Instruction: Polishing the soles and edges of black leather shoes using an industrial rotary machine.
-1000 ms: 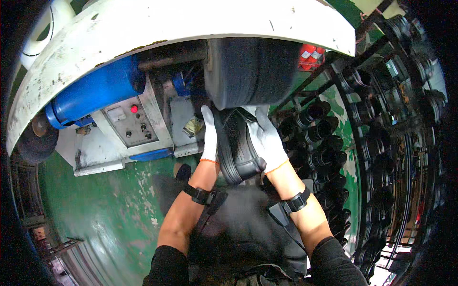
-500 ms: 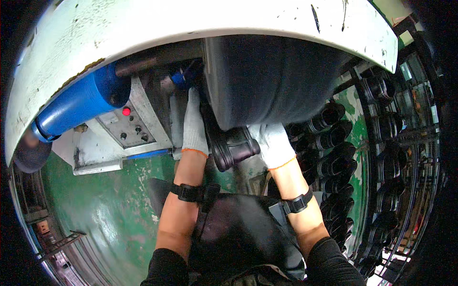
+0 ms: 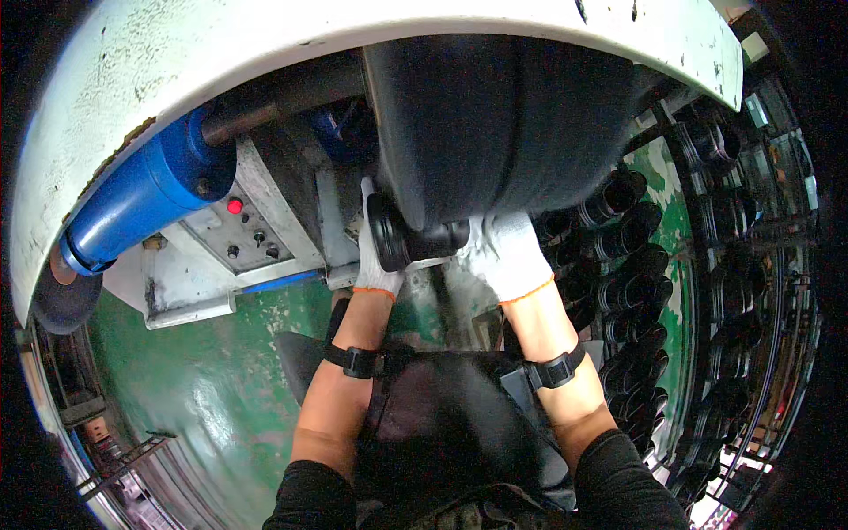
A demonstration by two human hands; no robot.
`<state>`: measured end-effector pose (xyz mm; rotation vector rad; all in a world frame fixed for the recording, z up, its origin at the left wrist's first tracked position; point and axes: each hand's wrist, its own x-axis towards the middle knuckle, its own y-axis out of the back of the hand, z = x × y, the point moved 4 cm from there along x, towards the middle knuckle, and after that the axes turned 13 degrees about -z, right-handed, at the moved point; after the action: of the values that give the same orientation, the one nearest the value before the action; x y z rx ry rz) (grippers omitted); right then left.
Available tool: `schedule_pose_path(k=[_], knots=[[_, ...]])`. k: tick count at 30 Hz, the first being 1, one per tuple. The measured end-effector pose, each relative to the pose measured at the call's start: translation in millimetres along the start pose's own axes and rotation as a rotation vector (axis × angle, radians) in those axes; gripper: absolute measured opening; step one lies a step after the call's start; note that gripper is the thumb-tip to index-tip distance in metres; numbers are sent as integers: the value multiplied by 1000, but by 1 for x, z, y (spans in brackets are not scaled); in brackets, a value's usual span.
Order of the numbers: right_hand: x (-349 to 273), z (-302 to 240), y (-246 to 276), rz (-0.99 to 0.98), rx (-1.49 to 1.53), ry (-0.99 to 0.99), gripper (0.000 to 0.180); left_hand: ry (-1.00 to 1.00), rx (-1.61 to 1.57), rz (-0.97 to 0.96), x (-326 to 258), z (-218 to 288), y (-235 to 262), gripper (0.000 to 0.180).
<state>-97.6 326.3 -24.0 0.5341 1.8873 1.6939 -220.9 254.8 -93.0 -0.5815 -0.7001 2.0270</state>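
Note:
A black shoe [image 3: 424, 243] is held between my gloved hands, its upper side close against the large dark roller [image 3: 508, 132] of the machine, which looks blurred as if turning. The shoe's sole faces my left hand [image 3: 369, 252], whose white glove lies along it with the fingers reaching up behind. On the other end of the shoe, my right hand [image 3: 508, 252] in a white glove is closed, its fingertips partly hidden below the roller. Both gloves have orange cuffs, and a black strap sits on each forearm.
A white machine hood [image 3: 265, 44] arches over the roller. To the left are a blue cylinder [image 3: 146, 199] on the shaft and a control panel [image 3: 252, 234] with a red button. Several black shoes [image 3: 627, 283] stand on racks at the right. The floor [image 3: 203, 380] is green.
The shoe has been turned and raised, so its sole now faces left and less of its length shows. My left hand has shifted lower along it; both hands still hold it.

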Motion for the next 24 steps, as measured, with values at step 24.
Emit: schedule_pose_path(k=[24], knots=[[18,35,-32,251,265,90,35,374,-17,-84,-6,14,-9,70]])
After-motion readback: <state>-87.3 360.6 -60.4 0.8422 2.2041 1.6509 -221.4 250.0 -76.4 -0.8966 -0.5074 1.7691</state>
